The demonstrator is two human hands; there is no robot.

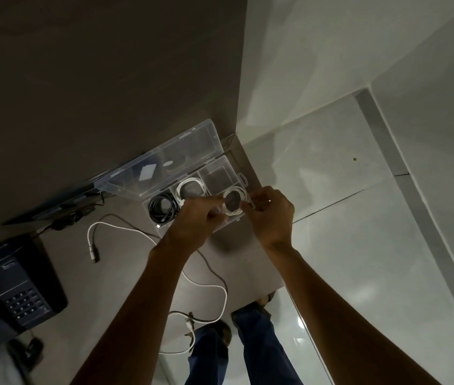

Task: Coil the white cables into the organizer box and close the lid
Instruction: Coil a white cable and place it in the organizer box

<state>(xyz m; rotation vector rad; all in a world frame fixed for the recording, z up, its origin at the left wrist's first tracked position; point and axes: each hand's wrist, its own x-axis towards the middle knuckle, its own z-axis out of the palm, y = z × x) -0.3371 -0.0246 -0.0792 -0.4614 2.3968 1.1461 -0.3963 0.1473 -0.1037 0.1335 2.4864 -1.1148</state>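
Observation:
A clear plastic organizer box (216,169) stands on the table near its right corner, its lid (164,159) swung up and leaning against the wall. Both hands hold a small coiled white cable (233,202) over the box's near right compartment: my left hand (198,218) pinches its left side, my right hand (268,215) its right side. Another coiled white cable (191,188) lies in a middle compartment. A black coiled cable (162,208) fills the left compartment. A loose white cable (125,232) trails across the table toward the front edge.
A black desk telephone (17,282) sits at the left. A dark flat device (53,202) leans along the wall behind it. The table's right edge (270,237) runs close by the box, with the tiled floor and my legs (248,348) below.

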